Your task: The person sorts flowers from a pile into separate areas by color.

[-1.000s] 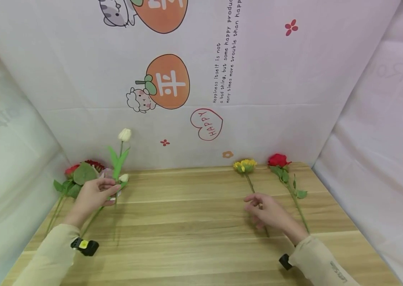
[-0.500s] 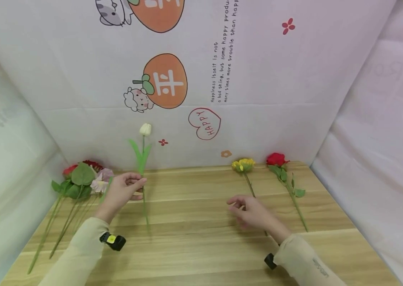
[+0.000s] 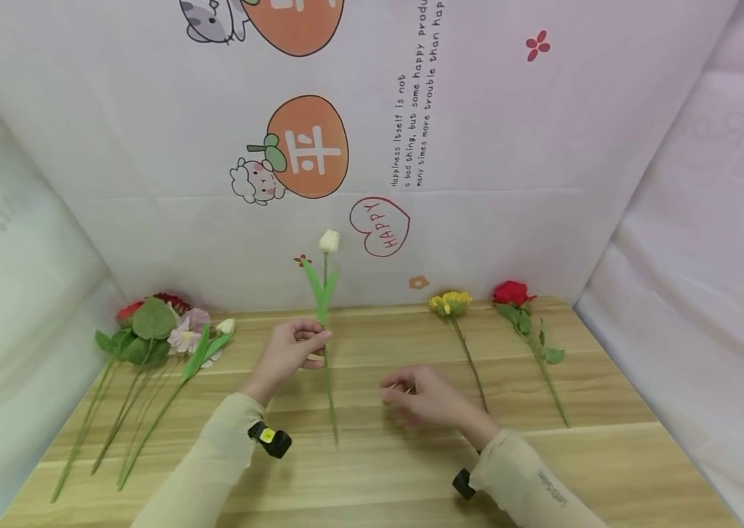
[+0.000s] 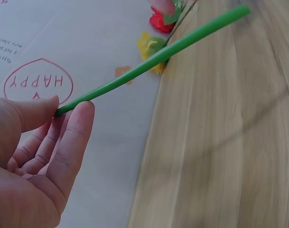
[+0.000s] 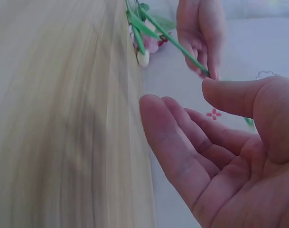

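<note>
My left hand pinches a white tulip by its green stem, between thumb and fingers. The tulip stands upright above the table, bloom at the top, two long leaves below it. In the left wrist view the lower stem slants up to the right from the fingertips. Right of the tulip, my right hand hovers with loosely bent fingers and holds nothing. In the right wrist view a gap shows between its thumb and fingers.
Several flowers lie at the table's left, among them another white tulip, a pale pink flower and red blooms. A yellow flower and a red rose lie on the right. A printed cloth wall stands behind the wooden table.
My left hand has carried the white tulip rightward from the left-hand flowers toward the middle. My right hand has moved left, away from the yellow flower's stem.
</note>
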`<state>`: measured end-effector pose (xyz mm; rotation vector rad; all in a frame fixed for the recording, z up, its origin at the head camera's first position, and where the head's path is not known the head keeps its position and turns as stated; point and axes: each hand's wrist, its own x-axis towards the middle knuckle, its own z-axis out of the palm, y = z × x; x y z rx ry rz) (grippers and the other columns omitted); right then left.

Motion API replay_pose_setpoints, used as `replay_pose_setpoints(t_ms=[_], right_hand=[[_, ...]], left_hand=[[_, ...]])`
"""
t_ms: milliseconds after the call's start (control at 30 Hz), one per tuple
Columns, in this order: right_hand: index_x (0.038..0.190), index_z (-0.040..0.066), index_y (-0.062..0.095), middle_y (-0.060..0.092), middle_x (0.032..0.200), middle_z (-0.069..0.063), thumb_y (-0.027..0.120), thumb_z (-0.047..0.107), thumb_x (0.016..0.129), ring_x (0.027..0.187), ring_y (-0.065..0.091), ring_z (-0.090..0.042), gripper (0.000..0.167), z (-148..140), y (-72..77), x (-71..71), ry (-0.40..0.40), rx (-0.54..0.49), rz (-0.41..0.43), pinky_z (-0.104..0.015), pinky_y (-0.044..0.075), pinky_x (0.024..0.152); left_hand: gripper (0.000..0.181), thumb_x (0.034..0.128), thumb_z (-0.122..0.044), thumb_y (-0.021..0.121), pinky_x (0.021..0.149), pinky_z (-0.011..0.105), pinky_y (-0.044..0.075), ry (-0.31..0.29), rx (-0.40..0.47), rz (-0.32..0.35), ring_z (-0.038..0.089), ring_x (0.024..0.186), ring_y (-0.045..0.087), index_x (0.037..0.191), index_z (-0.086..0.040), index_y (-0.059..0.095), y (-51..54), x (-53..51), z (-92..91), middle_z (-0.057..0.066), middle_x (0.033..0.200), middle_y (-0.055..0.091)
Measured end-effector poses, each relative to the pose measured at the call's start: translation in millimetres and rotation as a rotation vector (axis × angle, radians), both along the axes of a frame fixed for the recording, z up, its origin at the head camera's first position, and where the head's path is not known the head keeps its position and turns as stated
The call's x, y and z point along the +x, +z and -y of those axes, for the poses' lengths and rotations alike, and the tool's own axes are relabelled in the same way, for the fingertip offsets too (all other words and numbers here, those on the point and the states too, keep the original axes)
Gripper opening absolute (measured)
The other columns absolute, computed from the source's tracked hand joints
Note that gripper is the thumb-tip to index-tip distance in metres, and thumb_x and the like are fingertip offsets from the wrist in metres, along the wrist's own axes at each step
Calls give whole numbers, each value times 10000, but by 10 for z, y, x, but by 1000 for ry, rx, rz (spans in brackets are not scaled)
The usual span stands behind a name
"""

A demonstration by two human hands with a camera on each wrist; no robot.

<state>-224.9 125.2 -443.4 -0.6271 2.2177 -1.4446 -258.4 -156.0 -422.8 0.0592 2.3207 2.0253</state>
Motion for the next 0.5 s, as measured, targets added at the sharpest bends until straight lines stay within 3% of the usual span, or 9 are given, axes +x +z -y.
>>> replay_pose_setpoints(t_ms=[200, 500], right_hand=[[1288, -91, 615, 696, 1019, -198, 646, 230, 1021, 814, 700, -337, 418, 121, -18, 9, 49, -23, 25, -424, 625, 580], [1251, -82, 643, 697, 982, -188, 674, 213, 1004, 805, 699, -353, 386, 214, -67, -7, 54, -25, 57, -437, 626, 591]], left_hand=[[253, 945, -131, 745, 693, 357, 634, -23, 54, 11, 239, 824, 687, 1102, 46, 655, -80, -61, -231, 144, 966, 678], [231, 943, -101, 740, 713, 371, 634, -60, 105, 31, 207, 800, 679, 1086, 55, 649, -132, -88, -430, 295, 1083, 635]])
